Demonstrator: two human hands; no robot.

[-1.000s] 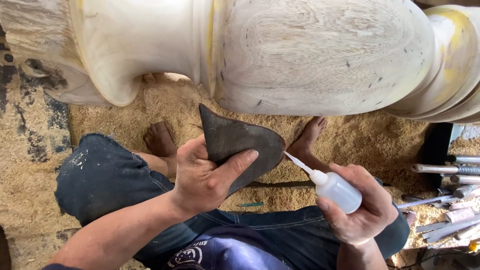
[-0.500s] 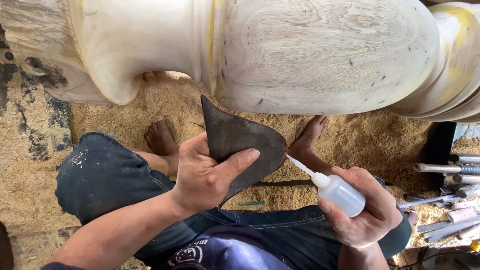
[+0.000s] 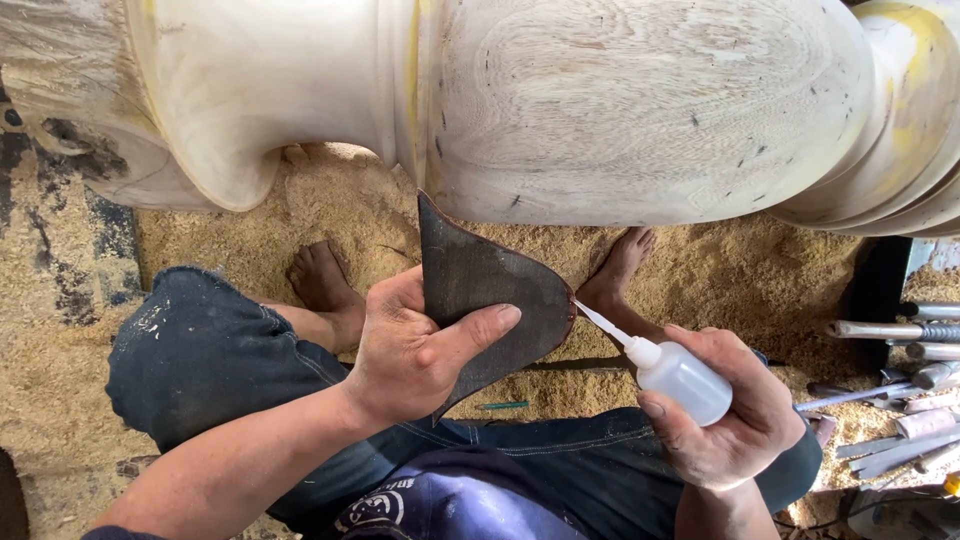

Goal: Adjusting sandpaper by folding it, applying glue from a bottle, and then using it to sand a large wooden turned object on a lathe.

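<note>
While the left hand grips a dark sheet, right hand squeezes a bottle, tip touching sheet, big wood above both.

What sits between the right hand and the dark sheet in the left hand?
In the head view, a small white squeeze bottle: the right hand holds its body, and its thin nozzle spans the gap to the edge of the dark curved sheet gripped by the left hand.

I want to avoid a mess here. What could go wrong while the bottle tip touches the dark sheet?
The nozzle of the squeeze bottle in the right hand meets the very edge of the dark curved sheet, so liquid might drip onto the jeans. The left hand pinches the sheet, so liquid could reach its thumb.
</note>
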